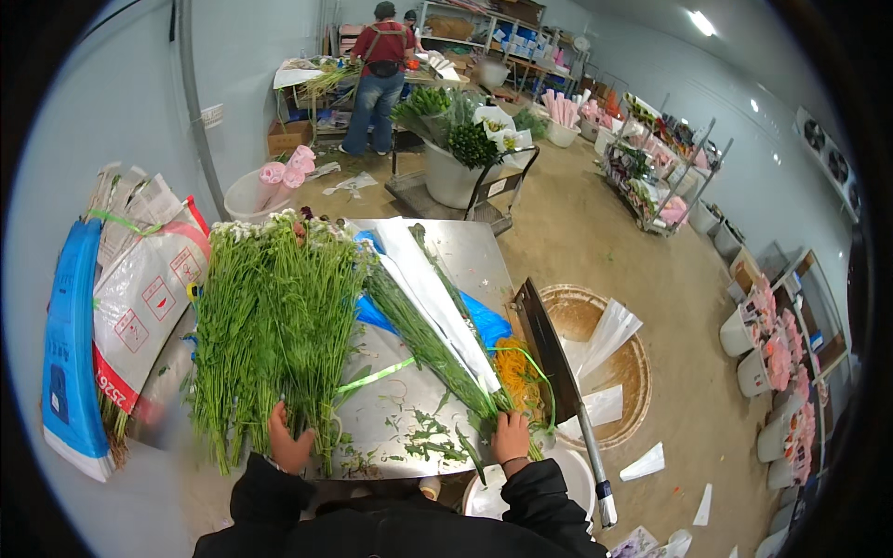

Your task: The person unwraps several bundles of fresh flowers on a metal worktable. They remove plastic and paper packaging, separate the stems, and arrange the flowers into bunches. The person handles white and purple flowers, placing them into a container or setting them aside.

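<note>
A wide pile of long green flower stems (279, 325) with small white blooms at the far end lies across the left of the metal table (377, 353). My left hand (291, 440) is at the near ends of these stems, thumb and fingers apart. On the right, my right hand (510, 437) is closed round the near end of a slanting bunch of green stems (419, 339). White wrapping paper (433, 298) lies along that bunch, with blue wrapping (486, 323) beneath. Orange-yellow bands (519, 377) are heaped beside my right hand.
A long dark blade with a metal handle (595, 465) stands at the table's right edge, beside a round brown tub (642, 372). Blue and white wrapped bundles (70, 344) stand left. A cart (484, 219) carries a white bucket of greenery. Another person (377, 84) works at a far table.
</note>
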The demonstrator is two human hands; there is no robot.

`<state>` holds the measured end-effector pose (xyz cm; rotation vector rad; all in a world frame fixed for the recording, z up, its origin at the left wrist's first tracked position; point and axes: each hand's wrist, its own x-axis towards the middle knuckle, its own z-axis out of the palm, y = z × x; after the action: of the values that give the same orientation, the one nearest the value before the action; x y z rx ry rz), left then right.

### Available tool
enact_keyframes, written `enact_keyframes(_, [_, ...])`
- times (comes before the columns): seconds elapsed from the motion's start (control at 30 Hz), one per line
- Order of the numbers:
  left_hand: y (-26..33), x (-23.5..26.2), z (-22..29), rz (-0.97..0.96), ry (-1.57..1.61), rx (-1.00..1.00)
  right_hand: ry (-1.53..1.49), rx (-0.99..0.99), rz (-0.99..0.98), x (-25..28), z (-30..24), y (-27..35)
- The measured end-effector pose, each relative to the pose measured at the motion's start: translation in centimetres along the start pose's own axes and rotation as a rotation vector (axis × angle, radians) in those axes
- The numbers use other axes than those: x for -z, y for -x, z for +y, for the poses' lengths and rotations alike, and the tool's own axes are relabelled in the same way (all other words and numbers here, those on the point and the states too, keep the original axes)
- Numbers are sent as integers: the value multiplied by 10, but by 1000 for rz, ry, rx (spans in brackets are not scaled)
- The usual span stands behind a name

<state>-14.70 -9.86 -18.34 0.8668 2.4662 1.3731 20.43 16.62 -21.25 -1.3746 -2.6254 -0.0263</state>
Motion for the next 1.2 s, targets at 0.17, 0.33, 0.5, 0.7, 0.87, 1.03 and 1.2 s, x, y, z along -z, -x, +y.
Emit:
enact_keyframes(0.17, [19,-36,63,-438,551,137,-21,-146,-365,14,6,-15])
enact_keyframes(0.33, [13,-113,118,-720,359,-167,-865,11,-768,28,10,-3])
enact_keyframes(0.5, [-12,-160,134,-801,56,-364,-1476,-165,-664,50,-34,36])
enact_keyframes(0.7, [-38,-140,153,-920,-263,-573,-1514,-479,-703,84,-66,57])
enact_keyframes(0.87, [-35,-138,182,-909,-638,-694,-1091,-58,-265,57,-78,71])
enact_keyframes(1.03, [-37,-134,187,-900,-647,-835,-979,-103,-432,99,-86,70])
enact_keyframes(1.2, [-138,-127,149,-288,-758,-1198,-1054,187,-186,115,-46,109])
